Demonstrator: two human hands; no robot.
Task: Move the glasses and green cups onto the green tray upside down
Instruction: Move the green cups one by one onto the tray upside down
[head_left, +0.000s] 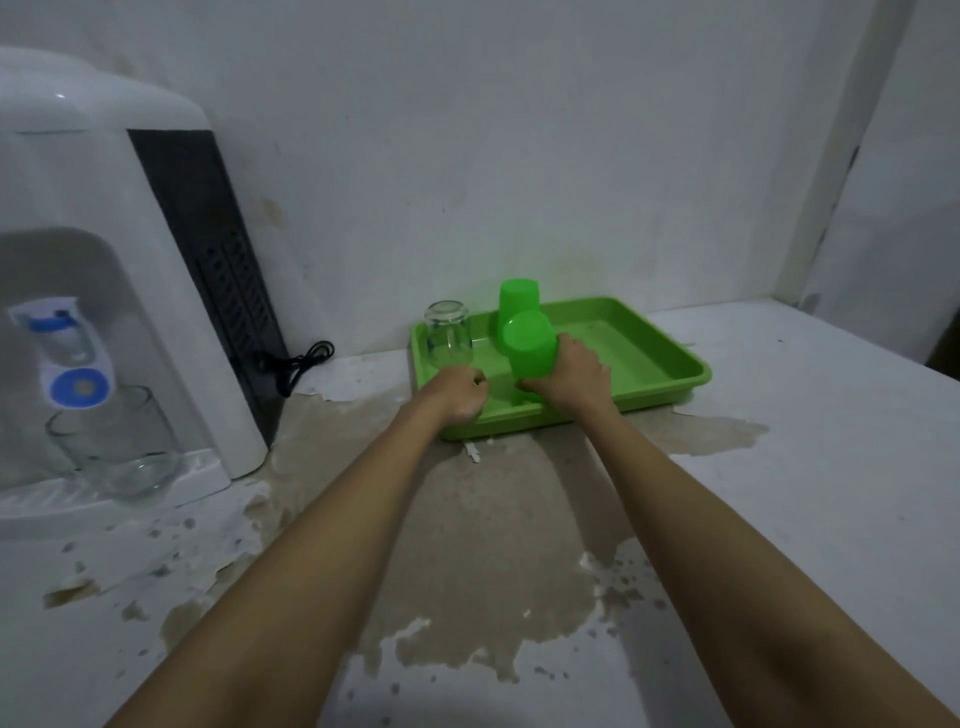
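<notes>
The green tray (654, 358) lies on the counter against the wall. In its back left corner a clear glass (448, 335) stands upside down, and a green cup (518, 299) stands upside down at the back. My right hand (574, 379) is shut on a second green cup (530, 343), held bottom up and slightly tilted over the tray's front part. My left hand (457, 392) sits on the tray's front left rim with its fingers curled over it. Two more clear glasses (130, 441) stand on the water dispenser's drip tray at the left.
A white water dispenser (104, 249) fills the left side, with a black cable (298, 361) coiled behind it by the wall. The white counter (831, 467) has peeling, stained patches in front of me. A wall corner and pillar rise at the right.
</notes>
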